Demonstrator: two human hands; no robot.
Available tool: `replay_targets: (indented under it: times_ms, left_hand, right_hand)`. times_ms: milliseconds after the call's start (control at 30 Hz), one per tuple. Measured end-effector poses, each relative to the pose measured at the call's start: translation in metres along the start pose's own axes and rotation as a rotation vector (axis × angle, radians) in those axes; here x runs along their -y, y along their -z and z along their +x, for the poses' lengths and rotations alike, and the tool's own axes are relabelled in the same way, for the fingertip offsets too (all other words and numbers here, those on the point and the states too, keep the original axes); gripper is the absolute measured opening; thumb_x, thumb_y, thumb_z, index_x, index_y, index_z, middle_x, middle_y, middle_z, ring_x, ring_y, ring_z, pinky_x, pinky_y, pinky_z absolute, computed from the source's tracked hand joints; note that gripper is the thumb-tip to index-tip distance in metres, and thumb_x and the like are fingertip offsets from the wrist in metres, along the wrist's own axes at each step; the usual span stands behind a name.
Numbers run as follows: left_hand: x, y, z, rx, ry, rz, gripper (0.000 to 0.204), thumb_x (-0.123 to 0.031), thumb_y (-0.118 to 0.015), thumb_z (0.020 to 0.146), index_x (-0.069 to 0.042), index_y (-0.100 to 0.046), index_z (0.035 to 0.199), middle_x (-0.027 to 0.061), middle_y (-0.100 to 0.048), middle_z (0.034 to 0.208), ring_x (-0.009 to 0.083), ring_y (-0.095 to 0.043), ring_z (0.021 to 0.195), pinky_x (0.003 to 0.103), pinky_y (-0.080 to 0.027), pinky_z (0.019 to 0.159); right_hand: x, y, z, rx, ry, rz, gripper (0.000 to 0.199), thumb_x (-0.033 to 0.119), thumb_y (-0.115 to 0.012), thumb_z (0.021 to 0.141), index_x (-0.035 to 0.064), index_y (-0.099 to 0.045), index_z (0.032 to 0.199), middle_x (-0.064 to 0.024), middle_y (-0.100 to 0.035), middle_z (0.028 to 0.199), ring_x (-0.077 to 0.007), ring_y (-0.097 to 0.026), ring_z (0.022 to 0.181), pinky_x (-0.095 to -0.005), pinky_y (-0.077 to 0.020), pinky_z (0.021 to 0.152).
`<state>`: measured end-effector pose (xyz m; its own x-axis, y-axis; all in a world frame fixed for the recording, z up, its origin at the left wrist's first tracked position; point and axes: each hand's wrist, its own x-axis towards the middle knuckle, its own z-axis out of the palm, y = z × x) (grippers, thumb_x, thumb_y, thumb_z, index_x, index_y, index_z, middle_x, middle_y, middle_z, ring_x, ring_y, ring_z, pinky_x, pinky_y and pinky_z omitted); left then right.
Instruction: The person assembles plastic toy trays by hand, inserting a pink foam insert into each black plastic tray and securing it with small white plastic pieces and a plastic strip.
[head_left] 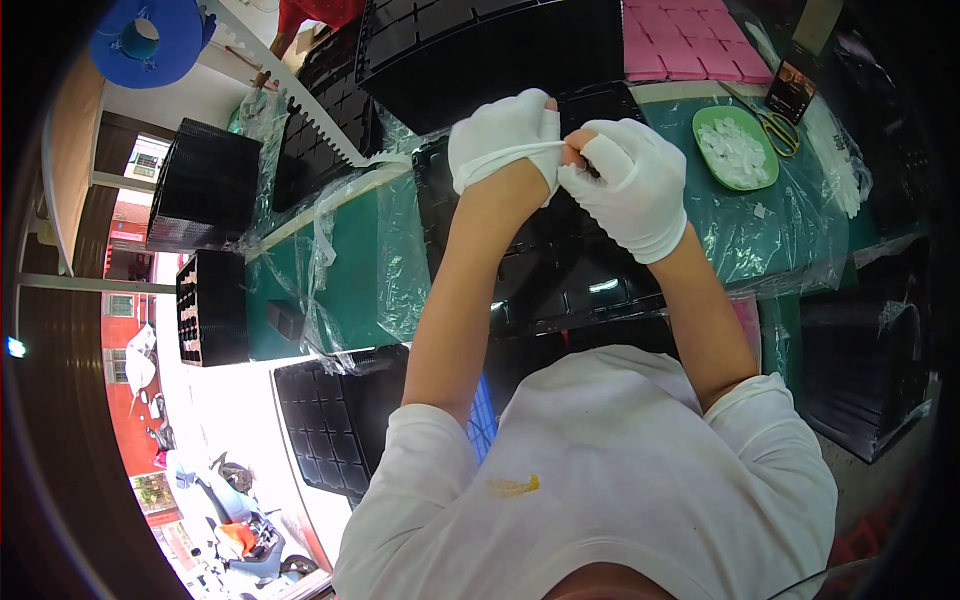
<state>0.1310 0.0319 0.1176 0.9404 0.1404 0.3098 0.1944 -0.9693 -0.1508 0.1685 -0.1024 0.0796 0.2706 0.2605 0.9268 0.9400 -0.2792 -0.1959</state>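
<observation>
Left hand [505,135] in thin white fabric glove [490,150], upper centre of frame, fingers curled. Right hand [630,185], also gloved, pinches left glove's cuff edge, stretching it. Both above black plastic compartment tray [560,290]. Green oval dish [738,146] with white pads, upper right.

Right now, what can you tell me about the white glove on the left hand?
The left glove is thin white cloth, stretchy by the look of it. It covers the fingers and palm, but its cuff is pulled out into a taut band past the wrist. The right hand, also in a white glove, pinches that cuff edge, one bare fingertip showing. Both hang above a black tray.
</observation>
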Motion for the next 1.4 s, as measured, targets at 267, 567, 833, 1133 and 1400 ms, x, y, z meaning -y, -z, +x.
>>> replay_targets:
  times_ms: [267,567,833,1133,1400]
  left_hand:
    - [-0.008,-0.023,-0.011,-0.221,0.572,-1.815,0.025,-0.022,-0.050,0.099,-0.001,-0.064,0.102,0.0126,-0.071,0.090,0.0191,-0.066,0.080,0.031,-0.051,0.082]
    - [-0.014,-0.030,-0.043,-0.241,0.592,-1.998,0.020,-0.017,-0.060,0.096,-0.001,-0.061,0.107,0.0108,-0.069,0.098,0.0161,-0.065,0.081,0.025,-0.051,0.068]
    - [-0.030,-0.041,-0.091,-0.310,-0.506,-0.585,0.040,-0.032,-0.085,0.060,-0.010,-0.053,0.068,0.0028,-0.049,0.062,0.0232,-0.051,0.055,0.035,-0.038,0.053]
    - [-0.027,-0.053,-0.089,-0.475,-0.477,-0.411,0.021,-0.009,-0.069,0.063,-0.011,-0.049,0.067,0.0044,-0.047,0.059,0.0236,-0.049,0.052,0.037,-0.037,0.050]
    - [0.003,-0.066,-0.091,-0.473,-0.269,-0.373,0.017,-0.007,-0.068,0.070,-0.009,-0.051,0.066,0.0077,-0.052,0.061,0.0283,-0.054,0.056,0.040,-0.041,0.053]
  right_hand:
    - [0.028,-0.020,-0.034,0.098,-0.244,0.507,0.028,0.014,-0.080,0.072,0.0053,-0.061,0.091,-0.0090,-0.064,0.084,-0.0284,-0.062,0.069,-0.0349,-0.0517,0.061]
    - [0.005,-0.021,-0.037,0.220,-0.127,0.273,0.009,0.003,-0.066,0.083,0.0047,-0.058,0.088,-0.0080,-0.063,0.086,-0.0236,-0.061,0.074,-0.0320,-0.0508,0.064]
    - [0.001,-0.035,-0.042,0.034,-1.353,0.841,0.012,0.014,-0.052,0.095,0.0056,-0.061,0.096,-0.0033,-0.066,0.086,-0.0085,-0.059,0.072,-0.0235,-0.0475,0.067]
    - [0.006,-0.066,-0.085,0.360,-1.125,0.486,0.016,0.018,-0.058,0.089,0.0066,-0.067,0.096,-0.0122,-0.072,0.090,-0.0233,-0.069,0.080,-0.0315,-0.0537,0.073]
    - [0.015,-0.024,-0.052,0.085,-1.078,0.693,0.009,0.010,-0.063,0.091,0.0041,-0.065,0.097,-0.0074,-0.071,0.092,-0.0176,-0.068,0.082,-0.0303,-0.0542,0.073]
